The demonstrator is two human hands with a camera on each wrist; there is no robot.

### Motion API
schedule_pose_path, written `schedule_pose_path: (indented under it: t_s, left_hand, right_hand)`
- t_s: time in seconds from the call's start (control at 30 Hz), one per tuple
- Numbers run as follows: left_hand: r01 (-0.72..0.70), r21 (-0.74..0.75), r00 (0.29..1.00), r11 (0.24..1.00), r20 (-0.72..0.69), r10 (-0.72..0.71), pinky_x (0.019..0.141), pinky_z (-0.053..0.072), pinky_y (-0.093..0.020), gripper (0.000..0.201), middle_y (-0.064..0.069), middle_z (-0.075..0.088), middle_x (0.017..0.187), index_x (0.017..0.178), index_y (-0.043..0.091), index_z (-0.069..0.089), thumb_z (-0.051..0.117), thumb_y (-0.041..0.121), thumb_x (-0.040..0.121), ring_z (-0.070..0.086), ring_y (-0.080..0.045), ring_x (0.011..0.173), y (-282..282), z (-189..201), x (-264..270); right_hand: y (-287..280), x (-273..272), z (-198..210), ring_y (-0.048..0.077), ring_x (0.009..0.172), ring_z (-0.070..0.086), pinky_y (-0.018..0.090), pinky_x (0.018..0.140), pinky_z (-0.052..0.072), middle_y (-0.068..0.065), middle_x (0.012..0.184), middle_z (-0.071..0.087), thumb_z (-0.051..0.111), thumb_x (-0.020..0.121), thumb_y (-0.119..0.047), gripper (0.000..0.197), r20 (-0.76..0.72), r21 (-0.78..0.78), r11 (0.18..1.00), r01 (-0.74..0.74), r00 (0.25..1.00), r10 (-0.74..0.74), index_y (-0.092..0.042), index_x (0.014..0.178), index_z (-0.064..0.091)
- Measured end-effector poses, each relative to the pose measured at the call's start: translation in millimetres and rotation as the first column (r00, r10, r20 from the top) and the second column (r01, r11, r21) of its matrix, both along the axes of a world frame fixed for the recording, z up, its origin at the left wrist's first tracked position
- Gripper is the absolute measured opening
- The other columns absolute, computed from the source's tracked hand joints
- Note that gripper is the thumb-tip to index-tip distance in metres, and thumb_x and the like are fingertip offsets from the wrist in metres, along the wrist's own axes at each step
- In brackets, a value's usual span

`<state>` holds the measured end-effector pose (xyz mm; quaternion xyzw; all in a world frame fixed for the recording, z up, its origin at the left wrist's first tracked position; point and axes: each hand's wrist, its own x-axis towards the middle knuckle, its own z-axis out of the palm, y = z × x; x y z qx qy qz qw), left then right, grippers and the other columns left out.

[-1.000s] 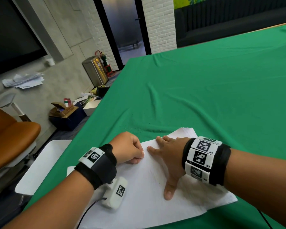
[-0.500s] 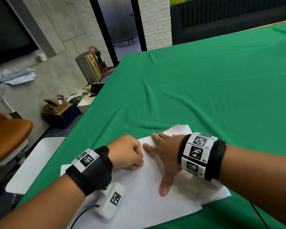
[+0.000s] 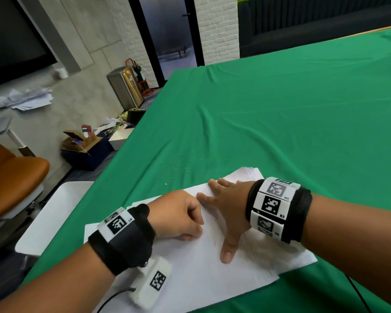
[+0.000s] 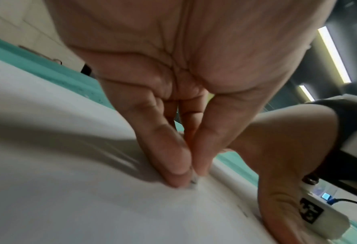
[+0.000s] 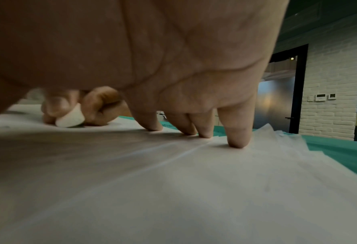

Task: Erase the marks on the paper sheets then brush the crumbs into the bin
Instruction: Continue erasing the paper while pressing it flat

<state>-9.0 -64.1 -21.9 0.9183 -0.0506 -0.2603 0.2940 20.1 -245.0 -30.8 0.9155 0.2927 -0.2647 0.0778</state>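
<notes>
A stack of white paper sheets (image 3: 203,274) lies on the green cloth near the table's front edge. My left hand (image 3: 178,214) pinches a small white eraser (image 5: 70,119) between thumb and fingers and presses its tip (image 4: 193,182) onto the top sheet. My right hand (image 3: 226,206) lies flat on the paper just right of it, fingers spread (image 5: 237,140) and thumb stretched toward me, holding the sheet down. A faint pencil mark (image 3: 214,243) shows between the two hands. Pale eraser crumbs (image 3: 174,170) are scattered on the cloth beyond the paper.
A white tray-like surface (image 3: 52,215) sits off the table's left edge. An orange chair (image 3: 11,177) stands beside it. On the floor farther left are cardboard boxes (image 3: 81,143) and a steel bin (image 3: 125,86) by the wall. Green cloth (image 3: 280,109) stretches far ahead and right.
Both hands stay in nearly the same place on the paper; the left hand with the eraser has shifted only slightly. The head view has drifted a little.
</notes>
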Motion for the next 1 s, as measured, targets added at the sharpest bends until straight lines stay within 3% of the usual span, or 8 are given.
schedule_pose_path:
  t_s: [0.2, 0.3, 0.4, 0.6, 0.67, 0.83, 0.9, 1.0]
  left_hand:
    - [-0.241, -0.128, 0.964, 0.962, 0.078, 0.252, 0.077, 0.064, -0.044, 0.011, -0.019, 0.076, 0.076, 0.076, 0.004, 0.071, 0.079, -0.002, 0.082, 0.071, -0.022, 0.065, 2, 0, 18]
    - [-0.094, -0.065, 0.993, 0.993, 0.067, 0.098, 0.064, 0.061, -0.036, 0.010, -0.015, 0.074, 0.068, 0.075, 0.006, 0.071, 0.077, 0.000, 0.079, 0.066, -0.020, 0.055, -2, -1, -1]
    - [0.021, -0.011, 1.000, 1.000, -0.016, -0.022, 0.062, 0.058, -0.031, 0.006, -0.012, 0.075, 0.070, 0.078, 0.006, 0.072, 0.077, 0.006, 0.081, 0.066, -0.018, 0.057, -4, -1, -22]
    - [-0.267, -0.152, 0.958, 0.952, 0.067, 0.280, 0.072, 0.064, -0.037, 0.010, -0.015, 0.074, 0.072, 0.078, 0.002, 0.071, 0.080, 0.000, 0.082, 0.070, -0.018, 0.061, 10, -2, 10]
    - [-0.218, -0.149, 0.971, 0.964, 0.068, 0.230, 0.072, 0.064, -0.041, 0.009, -0.017, 0.074, 0.072, 0.080, -0.001, 0.070, 0.079, -0.002, 0.082, 0.069, -0.020, 0.061, 10, -3, 5]
    - [0.007, -0.090, 0.995, 0.996, -0.098, -0.016, 0.064, 0.060, -0.032, 0.007, -0.016, 0.075, 0.073, 0.081, 0.004, 0.072, 0.079, 0.002, 0.081, 0.067, -0.021, 0.063, 0, -2, -27]
    - [-0.068, -0.106, 0.998, 0.992, -0.025, 0.066, 0.065, 0.061, -0.034, 0.008, -0.015, 0.075, 0.073, 0.079, 0.004, 0.072, 0.080, 0.001, 0.081, 0.068, -0.020, 0.063, 3, -2, -15]
    - [-0.240, -0.140, 0.965, 0.961, 0.077, 0.252, 0.078, 0.064, -0.046, 0.010, -0.020, 0.076, 0.078, 0.078, 0.003, 0.071, 0.080, 0.000, 0.081, 0.070, -0.021, 0.065, 10, -1, 10]
  right_hand:
    - [-1, 0, -1, 0.033, 0.159, -0.004, 0.065, 0.123, 0.015, 0.012, 0.170, -0.016, 0.081, 0.053, -0.084, 0.153, -0.001, -0.005, 1.000, 0.002, 1.000, -0.002, -0.035, 0.161, -0.016]
    - [0, 0, -1, 0.033, 0.159, -0.004, 0.065, 0.124, 0.014, 0.012, 0.170, -0.017, 0.080, 0.053, -0.084, 0.153, 0.004, -0.013, 1.000, 0.001, 1.000, -0.001, -0.035, 0.161, -0.016]
    - [0, 1, 0, 0.034, 0.158, -0.005, 0.065, 0.124, 0.013, 0.012, 0.170, -0.017, 0.080, 0.053, -0.084, 0.153, -0.002, -0.019, 1.000, 0.001, 1.000, -0.001, -0.034, 0.161, -0.016]
    - [0, -1, 2, 0.032, 0.159, -0.006, 0.065, 0.123, 0.014, 0.010, 0.170, -0.018, 0.081, 0.055, -0.082, 0.151, -0.014, -0.022, 1.000, 0.006, 1.000, -0.007, -0.035, 0.161, -0.016]
    - [1, 0, 1, 0.032, 0.159, -0.005, 0.065, 0.123, 0.014, 0.010, 0.170, -0.018, 0.081, 0.053, -0.083, 0.153, -0.011, -0.025, 1.000, 0.005, 1.000, -0.005, -0.036, 0.161, -0.017]
    - [0, 2, -3, 0.034, 0.158, -0.007, 0.065, 0.124, 0.012, 0.011, 0.170, -0.019, 0.080, 0.051, -0.085, 0.155, -0.011, -0.021, 1.000, 0.006, 1.000, -0.006, -0.035, 0.161, -0.017]
    - [0, 1, -2, 0.033, 0.158, -0.008, 0.066, 0.123, 0.012, 0.011, 0.170, -0.020, 0.081, 0.054, -0.083, 0.153, -0.014, -0.013, 1.000, -0.001, 1.000, 0.001, -0.034, 0.161, -0.018]
    - [0, -1, -2, 0.033, 0.158, -0.008, 0.067, 0.123, 0.011, 0.011, 0.170, -0.020, 0.081, 0.054, -0.082, 0.153, -0.013, 0.000, 1.000, 0.002, 1.000, -0.002, -0.035, 0.161, -0.018]
